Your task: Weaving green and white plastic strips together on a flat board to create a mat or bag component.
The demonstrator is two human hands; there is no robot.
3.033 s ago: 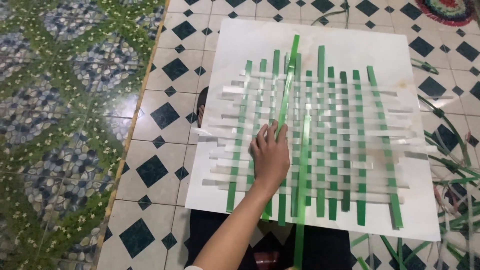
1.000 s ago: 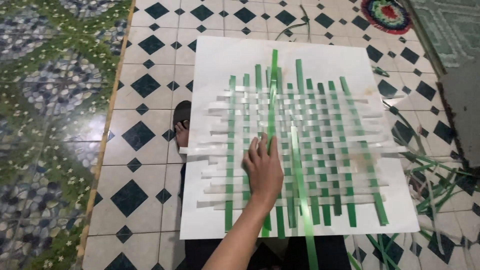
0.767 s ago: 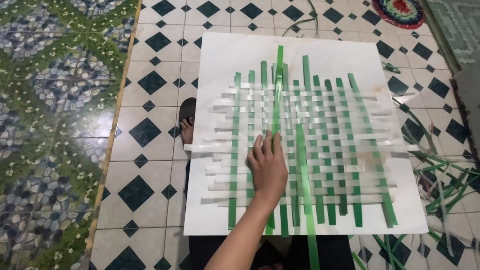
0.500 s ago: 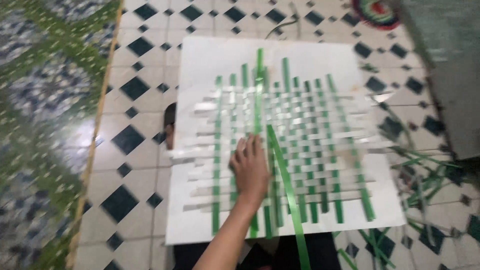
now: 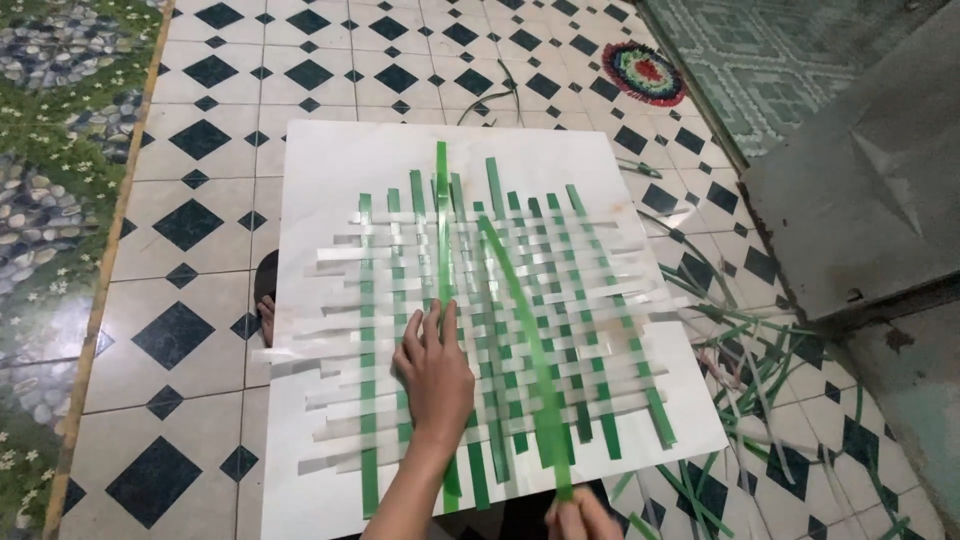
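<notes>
A woven mat (image 5: 500,320) of green upright strips and white cross strips lies on a white board (image 5: 330,160) on the tiled floor. My left hand (image 5: 435,375) presses flat on the weave near its lower left middle, fingers spread. At the bottom edge, my right hand (image 5: 580,518) pinches the near end of a long loose green strip (image 5: 520,320). That strip runs slantwise up across the mat to its upper middle. Another long green strip (image 5: 441,210) sticks out past the top of the weave.
Loose green strips (image 5: 770,370) lie scattered on the tiles right of the board. A grey slab (image 5: 860,180) rises at the right. A round multicoloured mat (image 5: 645,72) lies at the back. A green pebble-patterned floor (image 5: 50,150) borders the left. A foot (image 5: 266,312) peeks out beside the board's left edge.
The view has swung so the board sits lower left and the grey slab shows. The loose green strip now slants across the weave, and my right hand has come into view holding its end.
</notes>
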